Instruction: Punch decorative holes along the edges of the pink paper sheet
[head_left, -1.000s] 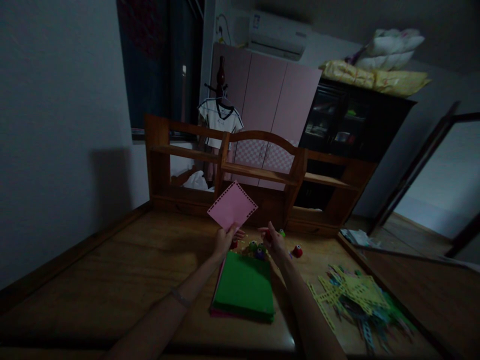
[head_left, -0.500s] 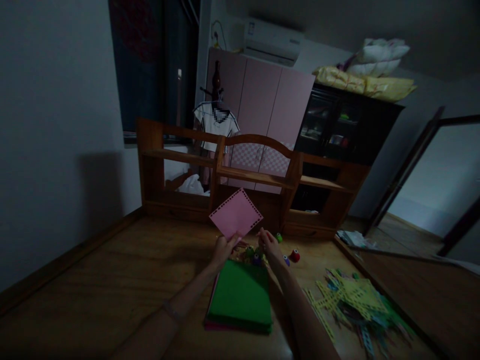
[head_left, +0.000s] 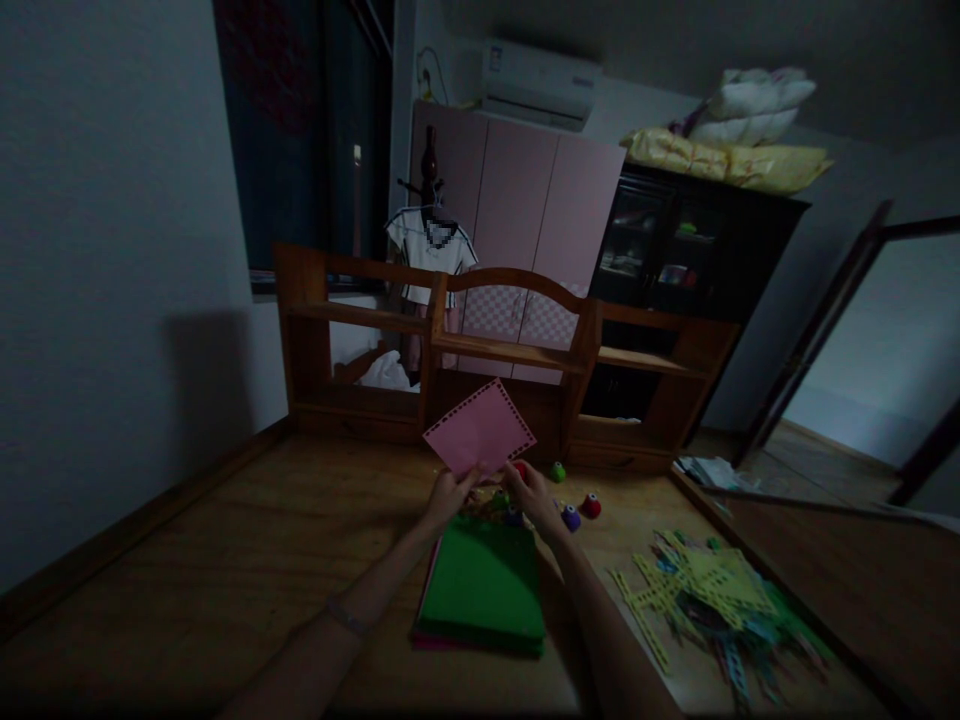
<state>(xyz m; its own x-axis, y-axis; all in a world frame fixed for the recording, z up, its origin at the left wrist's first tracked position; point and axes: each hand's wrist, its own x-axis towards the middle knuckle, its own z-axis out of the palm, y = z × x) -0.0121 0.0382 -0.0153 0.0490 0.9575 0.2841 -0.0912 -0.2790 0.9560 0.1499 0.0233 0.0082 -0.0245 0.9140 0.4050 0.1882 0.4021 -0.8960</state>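
Observation:
A pink sheet (head_left: 480,432) with small holes punched along its edges is held up, tilted, above the floor. My left hand (head_left: 452,492) grips its lower edge, thumb on the near face. My right hand (head_left: 529,492) is closed at the sheet's lower right edge, fingertips pinched against it. Something small and red (head_left: 520,468) shows by the right fingers, partly covered. Just below both hands lies a stack of sheets with a green top (head_left: 484,585) and pink underneath. Small round pieces with eye-like dots lie behind the hands, among them a purple one (head_left: 571,517).
To the right lies a pile of yellow, green and blue punched strips and scraps (head_left: 712,590). A red round piece (head_left: 592,505) and a green one (head_left: 557,471) rest on the wooden surface (head_left: 247,560). A wooden shelf unit (head_left: 510,350) stands across the back.
My right hand has moved left and up against the pink sheet's lower edge. The sheet has shifted slightly right and turned. A purple round piece shows more fully beside my right wrist.

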